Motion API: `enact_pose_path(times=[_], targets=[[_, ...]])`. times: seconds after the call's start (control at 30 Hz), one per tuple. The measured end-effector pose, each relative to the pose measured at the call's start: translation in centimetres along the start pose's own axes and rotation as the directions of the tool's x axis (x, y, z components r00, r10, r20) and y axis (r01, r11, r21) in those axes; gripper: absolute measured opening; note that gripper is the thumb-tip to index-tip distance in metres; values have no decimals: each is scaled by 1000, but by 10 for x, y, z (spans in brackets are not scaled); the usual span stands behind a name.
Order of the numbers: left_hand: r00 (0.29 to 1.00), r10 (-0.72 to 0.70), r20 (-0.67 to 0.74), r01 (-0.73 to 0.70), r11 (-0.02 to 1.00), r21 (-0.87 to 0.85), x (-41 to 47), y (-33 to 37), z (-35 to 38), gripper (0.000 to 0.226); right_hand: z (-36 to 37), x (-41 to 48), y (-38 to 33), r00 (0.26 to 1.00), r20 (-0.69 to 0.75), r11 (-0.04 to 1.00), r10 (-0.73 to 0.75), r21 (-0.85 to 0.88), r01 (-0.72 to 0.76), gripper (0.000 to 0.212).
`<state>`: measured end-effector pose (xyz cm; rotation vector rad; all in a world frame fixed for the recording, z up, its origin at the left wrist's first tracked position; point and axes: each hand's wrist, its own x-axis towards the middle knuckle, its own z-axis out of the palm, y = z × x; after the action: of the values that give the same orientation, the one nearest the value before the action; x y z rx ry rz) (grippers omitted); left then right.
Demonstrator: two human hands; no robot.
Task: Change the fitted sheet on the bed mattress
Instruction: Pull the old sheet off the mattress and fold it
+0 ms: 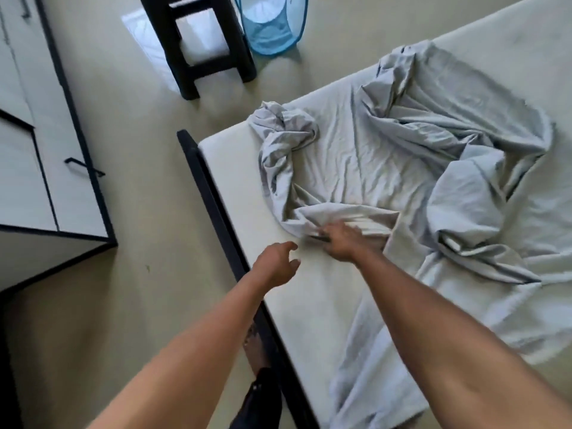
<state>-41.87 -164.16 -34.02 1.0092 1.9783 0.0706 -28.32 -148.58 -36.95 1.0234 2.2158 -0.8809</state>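
Observation:
A pale grey fitted sheet [387, 156] lies crumpled and bunched on top of the cream mattress [235, 187], pulled off the near corner so bare mattress shows. My right hand [343, 241] reaches into a fold of the sheet at its near edge, and its fingers curl into the cloth. My left hand [277, 266] hovers over the bare mattress a little to the left, fingers loosely curled and holding nothing. The black bed frame [216, 212] runs along the mattress's left side.
A black stool [198, 48] and a blue mesh laundry basket [272, 26] stand on the floor beyond the bed. A white cabinet with black trim [46, 150] stands at the left. My foot [257, 351] is beside the bed frame.

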Motion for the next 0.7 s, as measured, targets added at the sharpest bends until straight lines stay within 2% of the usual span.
enact_pose_path(times=[0.03, 0.17, 0.23, 0.37, 0.5, 0.63, 0.7], targets=[[1000, -2, 12, 2, 1000, 24, 4, -16, -13, 50, 16, 2, -21, 1000, 18, 1000, -14, 17, 13, 53], [994, -66, 85, 56, 992, 116, 14, -61, -59, 53, 54, -36, -94, 979, 193, 995, -69, 90, 52, 42], [991, -70, 112, 53, 987, 152, 14, -66, -85, 54, 52, -57, -107, 976, 216, 988, -29, 156, -5, 49], [996, -28, 81, 16, 988, 155, 3, -47, -138, 51, 11, -80, -98, 982, 152, 968, 113, 207, -143, 59], [999, 40, 22, -43, 985, 165, -6, -14, -187, 48, -51, -91, -93, 985, 8, 962, 173, 214, -170, 56], [994, 71, -86, -67, 996, 52, 15, 3, -215, 34, -94, -81, -87, 959, -136, 926, 247, 327, -191, 50], [996, 49, -78, -49, 999, -4, 45, 9, -223, 33, -109, -62, -79, 943, -180, 911, 279, 362, -200, 50]])
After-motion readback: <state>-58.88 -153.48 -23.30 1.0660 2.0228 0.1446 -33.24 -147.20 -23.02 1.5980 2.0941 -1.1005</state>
